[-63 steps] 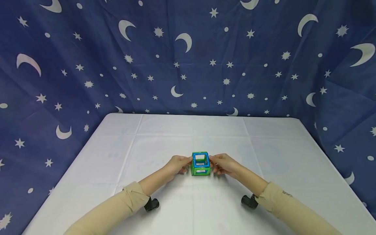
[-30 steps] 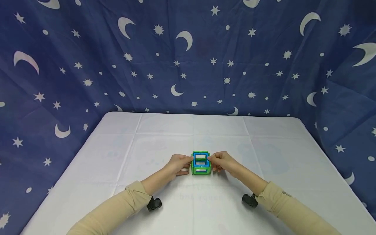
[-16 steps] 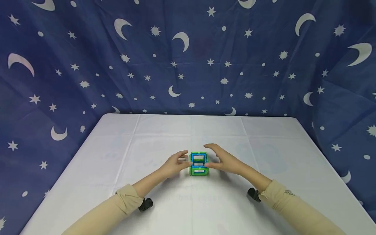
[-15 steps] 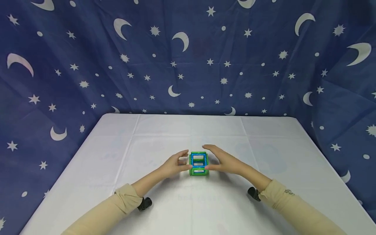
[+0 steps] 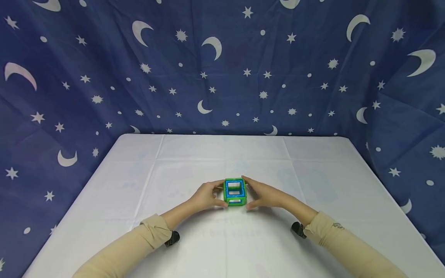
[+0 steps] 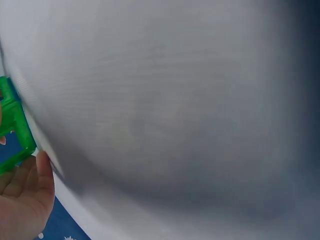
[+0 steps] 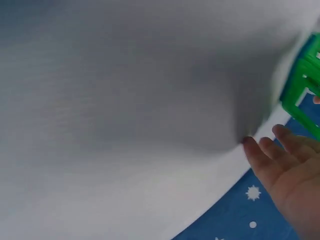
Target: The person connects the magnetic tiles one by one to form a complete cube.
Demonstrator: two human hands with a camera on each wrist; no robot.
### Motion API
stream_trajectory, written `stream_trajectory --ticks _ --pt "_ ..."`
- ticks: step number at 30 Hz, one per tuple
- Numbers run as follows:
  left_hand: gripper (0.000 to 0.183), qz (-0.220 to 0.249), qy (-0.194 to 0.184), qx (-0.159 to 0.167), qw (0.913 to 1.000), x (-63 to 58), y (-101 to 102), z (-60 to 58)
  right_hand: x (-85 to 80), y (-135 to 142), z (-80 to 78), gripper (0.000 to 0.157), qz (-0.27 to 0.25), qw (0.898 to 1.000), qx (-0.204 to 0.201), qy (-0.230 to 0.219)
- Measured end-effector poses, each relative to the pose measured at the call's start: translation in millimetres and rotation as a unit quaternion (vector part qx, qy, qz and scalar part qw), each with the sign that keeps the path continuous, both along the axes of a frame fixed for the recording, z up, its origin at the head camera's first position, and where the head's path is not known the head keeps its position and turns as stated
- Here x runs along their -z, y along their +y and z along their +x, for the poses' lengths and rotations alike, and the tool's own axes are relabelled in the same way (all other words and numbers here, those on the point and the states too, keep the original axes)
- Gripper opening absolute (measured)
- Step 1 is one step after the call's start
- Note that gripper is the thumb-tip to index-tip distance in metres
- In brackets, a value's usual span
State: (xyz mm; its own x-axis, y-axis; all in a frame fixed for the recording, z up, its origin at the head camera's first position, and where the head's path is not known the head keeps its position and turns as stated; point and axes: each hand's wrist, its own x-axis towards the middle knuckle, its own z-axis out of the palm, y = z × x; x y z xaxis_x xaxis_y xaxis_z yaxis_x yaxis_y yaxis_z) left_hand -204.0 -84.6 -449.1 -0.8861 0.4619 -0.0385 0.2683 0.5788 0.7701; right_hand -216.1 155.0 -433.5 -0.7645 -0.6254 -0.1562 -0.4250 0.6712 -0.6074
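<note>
A small cube of magnetic tiles (image 5: 235,201), with green frames on the sides and a blue frame on top, stands on the white tablecloth in the head view. My left hand (image 5: 206,196) holds its left side, thumb at the front corner and forefinger towards the back. My right hand (image 5: 265,194) reaches about the right side; its forefinger is at the back corner and its thumb beside the front corner. In the left wrist view the green tiles (image 6: 20,131) rise above the fingers. The right wrist view shows spread fingers below the cube's green edge (image 7: 295,107).
The white-covered table (image 5: 187,162) extends around the cube on every side. Behind it hangs a dark blue curtain (image 5: 240,104) with moons and stars. Black wrist cameras (image 5: 172,238) are strapped under both beige sleeves (image 5: 121,247).
Both thumbs have moved from the cube's top to its front corners. The right forefinger has come down towards the back corner, and the left forefinger has closed in on the left side.
</note>
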Motion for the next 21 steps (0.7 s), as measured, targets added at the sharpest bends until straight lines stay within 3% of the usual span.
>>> stream_trajectory --ticks 8,14,21 --pt "0.079 -0.032 0.032 0.009 0.9989 3.3 0.9 -1.7 8.0 6.0 2.5 0.077 0.029 0.999 0.010 0.017" --pt "0.080 -0.029 0.015 0.013 0.9994 4.3 3.9 -6.3 13.2 2.6 4.1 0.083 0.026 0.998 0.023 0.050" --pt "0.077 -0.029 0.014 0.020 0.9993 5.2 3.7 -10.2 14.5 -2.3 4.7 0.074 0.018 0.996 0.048 0.078"
